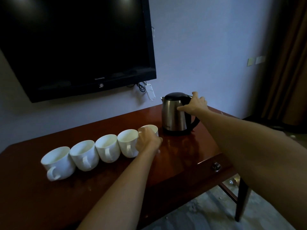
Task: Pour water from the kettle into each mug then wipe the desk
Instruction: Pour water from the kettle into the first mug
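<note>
Several white mugs stand in a diagonal row on the dark red desk [182, 156], from the nearest mug [57, 163] at the left to the farthest mug [152, 129] beside the kettle. My left hand [148, 141] grips that farthest mug from the near side and hides most of it. A steel kettle [173, 113] with a black lid sits on its base at the desk's back right. My right hand [193, 103] is at the kettle's black handle, thumb spread across the steel body, fingers reaching over the handle top.
A black wall-mounted television [74, 44] hangs above the desk's back edge, with a white power strip [150, 91] dangling below it. The desk's right front has a drawer pull [215, 166]. A curtain [285, 63] hangs at the right.
</note>
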Action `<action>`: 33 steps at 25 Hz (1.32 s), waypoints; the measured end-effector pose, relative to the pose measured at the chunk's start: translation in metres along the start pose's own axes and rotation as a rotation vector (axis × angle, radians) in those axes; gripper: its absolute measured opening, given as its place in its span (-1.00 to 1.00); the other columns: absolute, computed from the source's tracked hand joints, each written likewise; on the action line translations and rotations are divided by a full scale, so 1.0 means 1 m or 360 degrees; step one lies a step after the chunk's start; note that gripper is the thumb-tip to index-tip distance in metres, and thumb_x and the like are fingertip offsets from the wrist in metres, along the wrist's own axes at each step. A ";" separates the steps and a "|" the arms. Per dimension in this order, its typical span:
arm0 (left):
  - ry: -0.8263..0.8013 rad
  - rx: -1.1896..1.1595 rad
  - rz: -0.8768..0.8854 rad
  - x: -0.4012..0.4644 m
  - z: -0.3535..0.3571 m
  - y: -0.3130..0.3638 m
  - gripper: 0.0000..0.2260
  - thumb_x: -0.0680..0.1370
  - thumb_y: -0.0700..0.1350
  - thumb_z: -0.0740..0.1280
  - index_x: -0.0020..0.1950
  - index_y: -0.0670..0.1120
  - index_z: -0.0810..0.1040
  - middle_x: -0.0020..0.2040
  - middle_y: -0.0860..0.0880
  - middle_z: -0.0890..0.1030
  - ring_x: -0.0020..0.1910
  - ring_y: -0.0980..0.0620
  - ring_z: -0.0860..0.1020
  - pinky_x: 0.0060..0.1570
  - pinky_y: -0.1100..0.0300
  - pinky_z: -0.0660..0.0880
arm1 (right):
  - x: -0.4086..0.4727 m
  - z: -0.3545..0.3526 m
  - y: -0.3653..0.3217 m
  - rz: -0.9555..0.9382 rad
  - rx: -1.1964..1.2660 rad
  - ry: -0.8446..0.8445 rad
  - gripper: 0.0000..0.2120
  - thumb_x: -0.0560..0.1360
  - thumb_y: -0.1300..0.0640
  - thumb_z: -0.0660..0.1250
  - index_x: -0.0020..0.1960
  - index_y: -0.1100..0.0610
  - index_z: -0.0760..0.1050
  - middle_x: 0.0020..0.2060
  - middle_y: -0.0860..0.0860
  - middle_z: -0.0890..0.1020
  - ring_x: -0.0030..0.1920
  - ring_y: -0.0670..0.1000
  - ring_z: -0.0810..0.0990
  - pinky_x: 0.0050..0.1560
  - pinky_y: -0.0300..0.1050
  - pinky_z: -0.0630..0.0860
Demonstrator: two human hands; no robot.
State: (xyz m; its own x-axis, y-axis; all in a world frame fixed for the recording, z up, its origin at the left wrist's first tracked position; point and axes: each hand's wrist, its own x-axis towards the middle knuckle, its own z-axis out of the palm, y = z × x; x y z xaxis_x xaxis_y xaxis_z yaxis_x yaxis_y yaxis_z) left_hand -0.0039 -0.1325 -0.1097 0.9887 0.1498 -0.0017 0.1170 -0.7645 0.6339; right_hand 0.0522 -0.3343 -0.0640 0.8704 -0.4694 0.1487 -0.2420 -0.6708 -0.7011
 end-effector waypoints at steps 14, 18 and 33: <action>0.0266 -0.0028 0.0043 -0.019 0.023 -0.011 -0.35 0.63 -0.07 0.35 0.58 -0.32 0.14 0.38 -0.23 0.54 0.33 -0.19 0.55 0.14 -0.01 0.52 | -0.031 0.011 0.022 -0.0095 0.0489 0.0161 -0.47 0.21 -0.24 0.59 0.11 -0.08 0.61 -0.09 -0.03 0.70 -0.07 0.09 0.69 -0.06 0.14 0.68; 0.0259 -0.0057 0.0106 -0.024 0.020 -0.022 -0.52 0.57 0.09 0.42 0.35 -0.19 0.47 0.23 -0.13 0.64 0.24 -0.13 0.58 -0.04 0.10 0.41 | -0.057 -0.007 0.032 -0.0165 0.0560 0.0182 -0.47 0.23 -0.21 0.62 0.14 -0.06 0.66 -0.11 -0.03 0.71 -0.11 0.03 0.67 -0.13 -0.02 0.65; 0.0075 -0.0264 0.0310 -0.003 0.007 -0.056 -0.47 0.38 0.20 0.58 0.17 -0.12 0.63 0.08 -0.11 0.69 0.13 -0.21 0.60 -0.08 0.04 0.45 | -0.133 -0.057 0.062 -0.0312 0.0772 -0.0017 -0.77 0.32 0.04 0.65 -0.12 0.11 0.69 -0.59 -0.06 0.45 -0.58 0.02 0.32 -0.54 -0.17 0.31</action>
State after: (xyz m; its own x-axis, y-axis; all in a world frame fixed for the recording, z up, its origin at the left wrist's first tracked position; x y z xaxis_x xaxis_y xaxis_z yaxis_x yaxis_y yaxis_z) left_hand -0.0124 -0.0942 -0.1504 0.9852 0.0418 0.1663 -0.0960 -0.6690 0.7371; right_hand -0.1034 -0.3462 -0.0878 0.8843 -0.3541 0.3042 0.1502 -0.4012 -0.9036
